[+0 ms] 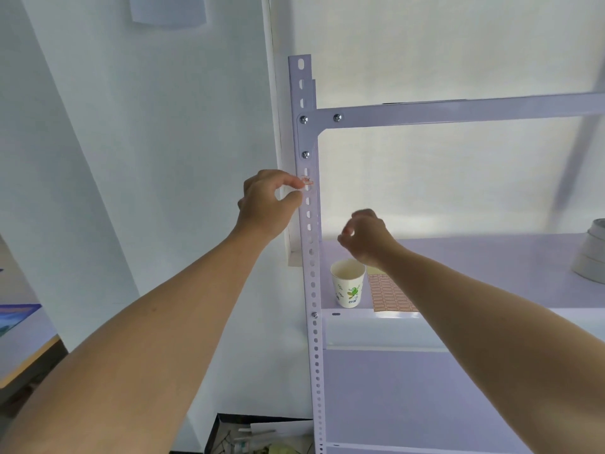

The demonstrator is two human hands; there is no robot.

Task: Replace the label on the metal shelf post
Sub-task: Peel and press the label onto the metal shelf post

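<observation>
A white perforated metal shelf post rises up the middle of the view. A small red-and-white label sits on its face just below the upper bolts. My left hand is at the post's left side, forefinger and thumb pinched, the forefinger tip touching the label's left edge. My right hand hovers to the right of the post above the shelf, fingers loosely curled with nothing visible in them. A sheet of red labels lies on the shelf board under my right forearm.
A paper cup stands on the shelf beside the post. White tape rolls sit at the shelf's far right. A horizontal beam crosses above. A dark box of clutter lies on the floor; a desk edge is at left.
</observation>
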